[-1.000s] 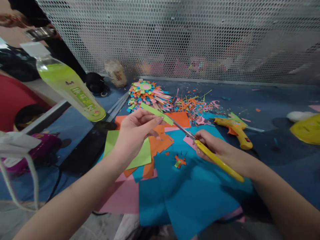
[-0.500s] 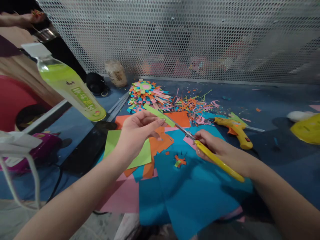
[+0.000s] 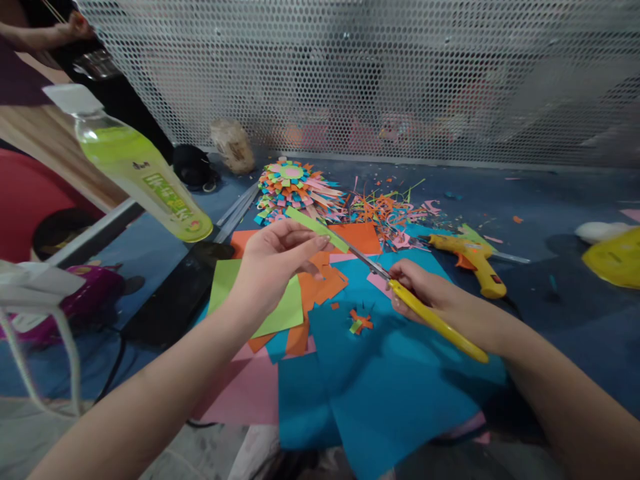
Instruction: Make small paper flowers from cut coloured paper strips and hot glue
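Between its thumb and fingers my left hand (image 3: pixel 280 267) pinches a narrow green paper strip (image 3: pixel 313 225). My right hand (image 3: pixel 430 293) holds yellow-handled scissors (image 3: pixel 435 321), whose blades point up and left and lie against the strip's lower edge. Below the hands are large blue sheets (image 3: pixel 390 380), a green square (image 3: pixel 260 327) and orange pieces (image 3: pixel 320 288). Small orange and green snippets (image 3: pixel 361 323) lie on the blue paper. Behind the strip rests a layered rosette of coloured paper (image 3: pixel 291 175).
A tilted green drink bottle (image 3: pixel 145 173) stands at left, near a black box (image 3: pixel 175 293) and a purple object (image 3: pixel 95 293). Paper scraps (image 3: pixel 390 213) and a yellow glue gun (image 3: pixel 473 260) lie beyond the scissors. A perforated metal panel (image 3: pixel 350 80) runs behind. Another person's hand (image 3: pixel 77 27) shows top left.
My two hands, the strip and the scissors look almost unmoved. At the upper left, the other person's hand and arm have shifted slightly.
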Action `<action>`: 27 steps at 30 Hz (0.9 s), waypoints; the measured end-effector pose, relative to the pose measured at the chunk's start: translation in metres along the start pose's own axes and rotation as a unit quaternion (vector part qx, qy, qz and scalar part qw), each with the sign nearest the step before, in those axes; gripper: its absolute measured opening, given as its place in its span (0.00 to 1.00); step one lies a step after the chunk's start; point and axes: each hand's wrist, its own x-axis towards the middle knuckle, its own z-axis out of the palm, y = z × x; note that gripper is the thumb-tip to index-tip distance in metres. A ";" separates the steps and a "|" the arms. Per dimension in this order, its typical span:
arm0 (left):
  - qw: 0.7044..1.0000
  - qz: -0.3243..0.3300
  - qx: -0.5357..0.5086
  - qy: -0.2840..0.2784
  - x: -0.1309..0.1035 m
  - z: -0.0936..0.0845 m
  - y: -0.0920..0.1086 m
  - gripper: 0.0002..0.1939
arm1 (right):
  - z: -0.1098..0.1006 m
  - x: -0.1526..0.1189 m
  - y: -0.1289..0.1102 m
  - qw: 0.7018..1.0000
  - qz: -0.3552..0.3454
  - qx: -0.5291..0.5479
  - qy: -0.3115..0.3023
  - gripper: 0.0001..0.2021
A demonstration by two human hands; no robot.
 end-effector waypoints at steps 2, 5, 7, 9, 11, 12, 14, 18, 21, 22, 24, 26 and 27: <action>1.000 -0.001 -0.001 -0.001 0.000 0.000 0.000 0.10 | 0.000 0.000 0.000 1.000 0.007 0.013 -0.021 0.19; 1.000 0.001 -0.004 -0.007 0.000 -0.001 0.000 0.09 | 0.000 0.001 0.002 0.999 0.006 0.027 -0.031 0.18; 1.000 0.001 -0.001 -0.008 0.000 -0.001 0.000 0.09 | 0.000 0.001 0.002 0.999 0.005 0.029 -0.032 0.17; 1.000 0.001 0.002 -0.006 0.001 -0.002 0.000 0.10 | -0.001 0.001 0.002 0.999 0.006 0.031 -0.031 0.17; 1.000 0.000 0.004 -0.006 0.001 -0.001 0.000 0.10 | -0.001 0.000 0.000 0.999 0.003 0.032 -0.033 0.17; 1.000 -0.001 0.006 -0.005 0.001 -0.001 0.000 0.10 | -0.002 0.000 0.000 0.999 0.002 0.033 -0.034 0.17; 1.000 -0.003 0.010 -0.004 0.002 -0.001 0.000 0.10 | -0.002 -0.001 -0.002 0.999 0.001 0.037 -0.038 0.16; 1.000 -0.006 0.012 -0.002 0.002 -0.002 -0.001 0.11 | -0.003 -0.001 -0.004 0.998 -0.001 0.044 -0.039 0.17; 1.000 -0.008 0.011 -0.003 0.002 -0.002 -0.001 0.11 | -0.003 0.000 -0.005 0.998 -0.002 0.046 -0.036 0.17; 1.000 -0.008 0.011 -0.004 0.002 -0.002 -0.001 0.11 | -0.003 0.000 -0.005 0.998 -0.003 0.045 -0.036 0.16; 1.000 -0.011 0.010 -0.007 0.002 -0.002 -0.001 0.12 | -0.002 0.000 -0.005 0.999 -0.005 0.041 -0.035 0.16; 1.000 -0.015 0.011 -0.007 0.003 -0.003 -0.001 0.12 | -0.001 0.000 -0.004 0.999 -0.006 0.039 -0.030 0.17; 1.000 -0.016 0.010 -0.005 0.003 -0.003 -0.001 0.13 | -0.001 0.001 -0.003 0.999 -0.007 0.041 -0.027 0.17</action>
